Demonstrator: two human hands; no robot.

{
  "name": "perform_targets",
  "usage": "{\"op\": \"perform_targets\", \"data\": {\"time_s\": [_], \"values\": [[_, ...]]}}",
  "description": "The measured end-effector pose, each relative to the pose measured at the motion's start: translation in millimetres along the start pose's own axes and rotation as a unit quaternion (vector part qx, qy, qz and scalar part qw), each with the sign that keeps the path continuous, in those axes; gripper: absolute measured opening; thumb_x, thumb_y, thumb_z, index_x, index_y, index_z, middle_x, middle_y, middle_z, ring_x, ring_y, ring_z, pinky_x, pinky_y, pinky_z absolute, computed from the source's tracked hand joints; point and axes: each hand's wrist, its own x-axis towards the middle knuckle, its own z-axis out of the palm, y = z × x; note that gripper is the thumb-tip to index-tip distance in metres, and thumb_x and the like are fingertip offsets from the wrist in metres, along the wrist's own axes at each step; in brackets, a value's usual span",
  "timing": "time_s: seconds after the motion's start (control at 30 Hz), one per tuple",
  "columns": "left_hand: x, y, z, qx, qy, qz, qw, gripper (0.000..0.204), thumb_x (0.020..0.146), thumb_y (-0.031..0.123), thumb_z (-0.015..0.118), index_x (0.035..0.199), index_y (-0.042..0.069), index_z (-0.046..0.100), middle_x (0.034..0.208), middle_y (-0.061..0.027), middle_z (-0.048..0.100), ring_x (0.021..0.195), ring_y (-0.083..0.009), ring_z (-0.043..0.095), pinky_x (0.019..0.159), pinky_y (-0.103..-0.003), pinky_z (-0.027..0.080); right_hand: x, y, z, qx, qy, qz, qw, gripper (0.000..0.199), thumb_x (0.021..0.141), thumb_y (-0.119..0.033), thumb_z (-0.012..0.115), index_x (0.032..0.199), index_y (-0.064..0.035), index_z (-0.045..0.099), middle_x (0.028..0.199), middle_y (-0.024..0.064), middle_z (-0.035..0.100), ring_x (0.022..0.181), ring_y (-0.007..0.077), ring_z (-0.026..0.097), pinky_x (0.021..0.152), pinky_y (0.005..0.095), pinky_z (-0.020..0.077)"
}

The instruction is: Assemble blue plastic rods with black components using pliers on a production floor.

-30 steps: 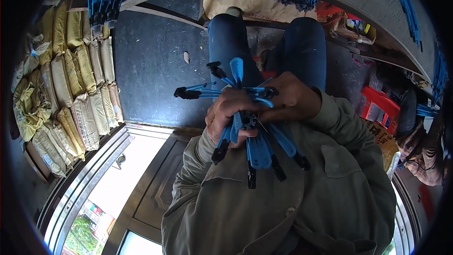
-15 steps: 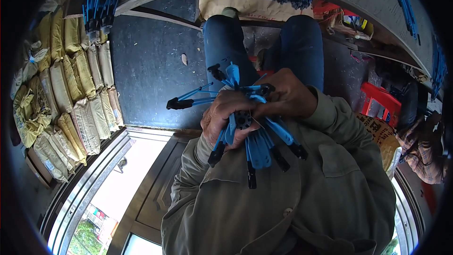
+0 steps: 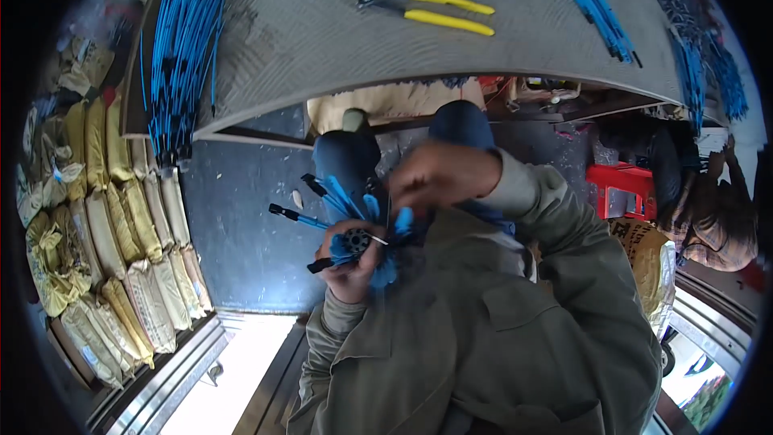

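Note:
My left hand [image 3: 346, 278] is closed around a round black notched hub [image 3: 357, 242] with blue ribs fanning out from it, like part of an umbrella frame. Several ribs [image 3: 340, 193] end in black tips. A thin pale wire end sticks out beside the hub, near my left thumb. My right hand [image 3: 447, 173] is apart from the hub, to its upper right above my knees. Motion smears its fingers, so whether it holds anything is unclear. The assembly's lower side is blurred and partly hidden by my left hand.
Ahead is a grey worktable [image 3: 298, 48] with a curved-looking front edge. Yellow-handled pliers [image 3: 451, 22] lie on it. Blue rib bundles rest at its left [image 3: 181, 56] and right [image 3: 592, 8]. Stacked sacks [image 3: 101, 217] line the left; a red stool [image 3: 628, 185] stands right, near plaid cloth [image 3: 721, 229].
My right hand has come off the hub and moved up and away. The left hand still grips the hub. The view has shifted, bringing the tabletop and the pliers more fully into sight.

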Motion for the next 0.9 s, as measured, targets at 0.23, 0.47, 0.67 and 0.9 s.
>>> {"op": "perform_targets", "data": {"time_s": [0.23, 0.47, 0.67, 0.9], "values": [[14, -14, 8, -0.151, -0.086, -0.075, 0.982, 0.025, 0.069, 0.003, 0.070, 0.091, -0.005, 0.060, 0.075, -0.0074, 0.061, 0.065, -0.0133, 0.058, 0.062, -0.024, 0.046, 8, 23, -108, -0.561, 0.387, 0.026, 0.731, 0.031, 0.079, -0.038, 0.063, 0.080, -0.0078, 0.055, 0.081, 0.0043, 0.056, 0.072, 0.0226, 0.057, 0.060, 0.0309, 0.0473], [16, 9, -3, -0.072, -0.163, -0.093, 0.980, 0.035, 0.069, 0.007, 0.075, 0.099, -0.002, 0.060, 0.074, -0.0040, 0.059, 0.067, -0.0108, 0.056, 0.062, -0.023, 0.044, 34, 47, -105, -0.692, 0.280, -0.036, 0.664, 0.028, 0.079, -0.038, 0.062, 0.084, -0.0119, 0.055, 0.080, 0.0052, 0.054, 0.073, 0.0213, 0.056, 0.053, 0.0323, 0.0469], [29, 24, -15, -0.108, -0.215, -0.121, 0.963, 0.029, 0.069, 0.005, 0.074, 0.096, 0.002, 0.064, 0.076, -0.0046, 0.060, 0.070, -0.0114, 0.057, 0.064, -0.025, 0.045, -44, -25, -50, -0.147, 0.203, -0.038, 0.967, 0.013, 0.086, -0.013, 0.055, 0.094, -0.0035, 0.060, 0.096, 0.0092, 0.056, 0.086, 0.0213, 0.056, 0.074, 0.0315, 0.0444], [23, 23, -22, -0.098, -0.222, -0.039, 0.969, 0.040, 0.064, 0.014, 0.081, 0.094, -0.003, 0.061, 0.079, -0.0058, 0.063, 0.068, -0.0110, 0.059, 0.061, -0.025, 0.047, -35, -54, -11, -0.509, 0.072, -0.088, 0.853, 0.024, 0.085, -0.012, 0.054, 0.107, -0.0076, 0.062, 0.119, 0.0065, 0.048, 0.112, 0.0235, 0.047, 0.096, 0.0412, 0.0362]]}}
